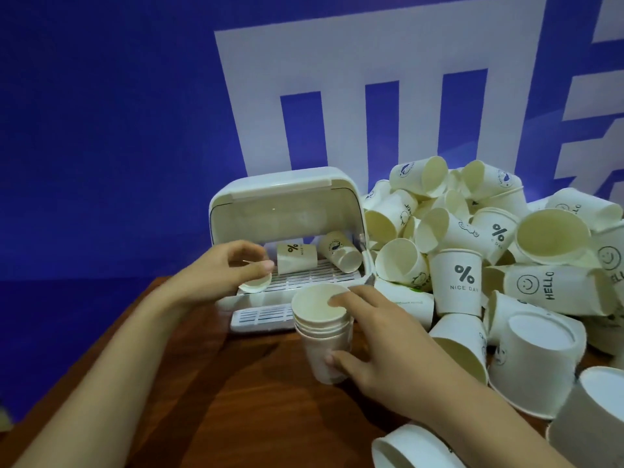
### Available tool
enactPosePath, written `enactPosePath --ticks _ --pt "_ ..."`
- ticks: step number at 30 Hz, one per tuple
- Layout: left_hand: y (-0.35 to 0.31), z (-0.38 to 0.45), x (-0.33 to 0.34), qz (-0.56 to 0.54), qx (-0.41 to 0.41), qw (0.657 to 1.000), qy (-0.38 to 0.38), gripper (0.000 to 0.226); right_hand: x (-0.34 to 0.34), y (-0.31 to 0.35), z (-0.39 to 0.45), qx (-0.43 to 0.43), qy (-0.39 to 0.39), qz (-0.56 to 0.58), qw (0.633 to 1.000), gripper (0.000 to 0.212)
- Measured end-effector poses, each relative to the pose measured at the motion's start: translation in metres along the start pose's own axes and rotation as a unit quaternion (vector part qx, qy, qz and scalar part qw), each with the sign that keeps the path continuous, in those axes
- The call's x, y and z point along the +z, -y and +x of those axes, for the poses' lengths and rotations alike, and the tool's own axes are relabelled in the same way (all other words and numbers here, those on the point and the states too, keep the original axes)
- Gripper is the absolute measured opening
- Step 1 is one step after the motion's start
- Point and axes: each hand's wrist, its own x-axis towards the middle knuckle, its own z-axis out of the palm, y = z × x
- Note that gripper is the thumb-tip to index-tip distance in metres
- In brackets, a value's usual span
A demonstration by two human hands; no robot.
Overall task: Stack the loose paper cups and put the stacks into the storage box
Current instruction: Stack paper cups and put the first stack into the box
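A heap of loose cups [499, 251], too many to count, lies right of one open storage box [287, 211] holding two cups [297, 258]. The right hand [374, 336] grips one stack [320, 336]; the left hand [223, 268] pinches one cup [255, 284].

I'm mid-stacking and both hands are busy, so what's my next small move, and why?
Probably lower the cup in your left hand into the stack your right hand steadies: it is loose and the stack's mouth is open, just beside it.
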Motion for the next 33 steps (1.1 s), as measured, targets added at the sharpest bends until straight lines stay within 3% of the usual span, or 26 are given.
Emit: enactPosePath --ticks 3,5,9,14,20,26,33 --pt "0.024 0.016 0.012 0.148 -0.026 0.981 -0.125 0.022 0.001 0.001 -0.001 0.007 0.010 -0.012 1.000 0.045" --pt "0.030 0.022 0.015 0.219 -0.031 0.964 -0.147 0.025 0.001 0.002 -0.002 0.017 0.019 -0.024 0.999 0.042" --pt "0.029 0.036 0.017 0.291 -0.025 0.933 -0.211 0.030 0.002 0.005 -0.003 0.026 0.049 -0.053 0.997 0.057" --pt "0.014 0.046 0.025 0.381 -0.067 0.905 -0.178 0.024 -0.003 0.008 -0.002 0.016 0.069 -0.061 0.996 0.072" --pt "0.007 0.048 0.021 0.480 -0.098 0.867 -0.091 0.025 -0.004 0.011 0.000 0.024 0.082 -0.049 0.995 0.072" --pt "0.009 0.050 0.021 0.456 -0.110 0.883 -0.035 0.031 -0.004 0.009 -0.003 0.024 0.069 -0.042 0.996 0.070" --pt "-0.008 0.039 0.008 0.369 -0.069 0.909 -0.180 0.033 -0.008 0.012 -0.004 0.015 0.037 -0.065 0.997 0.061"
